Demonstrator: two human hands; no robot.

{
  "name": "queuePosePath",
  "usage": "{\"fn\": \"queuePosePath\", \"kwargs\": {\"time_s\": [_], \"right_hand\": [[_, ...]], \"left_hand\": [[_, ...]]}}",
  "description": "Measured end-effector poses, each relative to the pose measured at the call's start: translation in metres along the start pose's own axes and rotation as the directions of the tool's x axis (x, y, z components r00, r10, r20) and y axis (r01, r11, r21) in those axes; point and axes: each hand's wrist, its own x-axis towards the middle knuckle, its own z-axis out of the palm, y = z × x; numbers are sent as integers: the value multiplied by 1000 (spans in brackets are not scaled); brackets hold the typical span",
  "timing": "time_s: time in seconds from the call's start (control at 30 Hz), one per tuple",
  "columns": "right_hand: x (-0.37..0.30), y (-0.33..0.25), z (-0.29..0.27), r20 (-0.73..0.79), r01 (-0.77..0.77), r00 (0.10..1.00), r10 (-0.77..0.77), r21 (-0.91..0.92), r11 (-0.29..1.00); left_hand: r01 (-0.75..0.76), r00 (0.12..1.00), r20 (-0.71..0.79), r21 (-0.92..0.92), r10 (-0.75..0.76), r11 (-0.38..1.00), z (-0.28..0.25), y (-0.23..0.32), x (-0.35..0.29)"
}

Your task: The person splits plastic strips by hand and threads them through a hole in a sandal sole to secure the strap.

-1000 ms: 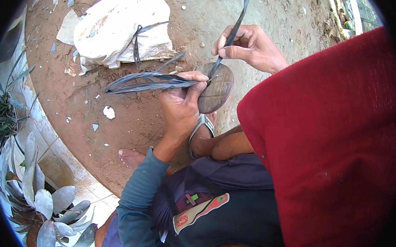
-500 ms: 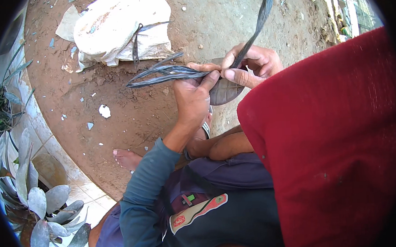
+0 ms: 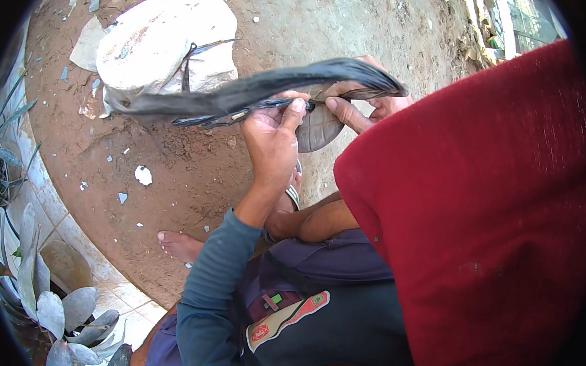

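Note:
My left hand (image 3: 271, 141) is pinched on a black plastic strip (image 3: 215, 97), thumb against the fingers. Beside it, my right hand (image 3: 359, 110) also has its thumb and fingers closed on the strip, close to a small dark knot or bunch between the hands. One long length of the strip arches over both hands and sweeps left, blurred by motion; folded loops stick out left of my left hand. Behind and just below the hands is a flat, rounded grey-brown piece (image 3: 318, 128) with grooves. My right forearm is hidden behind red cloth (image 3: 466, 194).
A white sack (image 3: 166, 40) tied with a dark strip lies on the bare soil at the upper left. Pale chips, including a white one (image 3: 143, 175), are scattered about. Potted plants (image 3: 51, 311) stand along a tiled edge (image 3: 77, 241) at left. My feet are below the hands.
The strip's long end, which rose to the upper right, has swung over to the left across the hands. Both hands remain close together. The whole view has shifted slightly.

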Motion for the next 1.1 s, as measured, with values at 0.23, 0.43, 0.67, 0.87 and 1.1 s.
{"fn": "queuePosePath", "kwargs": {"time_s": [0.23, 0.43, 0.67, 0.87, 1.1], "right_hand": [[16, -1, 0, 6, -120, 993, 121, -96, 988], [32, 6, 9, 226, -261, 930, 291, -154, 953], [21, 13, 3, 223, -597, 799, 558, 192, 779], [19, -13, -10, 230, -494, 852, 471, 53, 868], [11, -19, -21, 226, -351, 909, 350, -35, 936]], "left_hand": [[-46, 997, 63, 54, 43, 997, 3, 6, 4], [-15, 989, 148, 37, 9, 999, 3, 0, 2], [-3, 996, 95, 70, -4, 998, -1, 1, 3], [-20, 994, 109, 121, 7, 992, 5, 4, 1], [-143, 986, 86, 17, 141, 990, 5, -2, 2]]}}
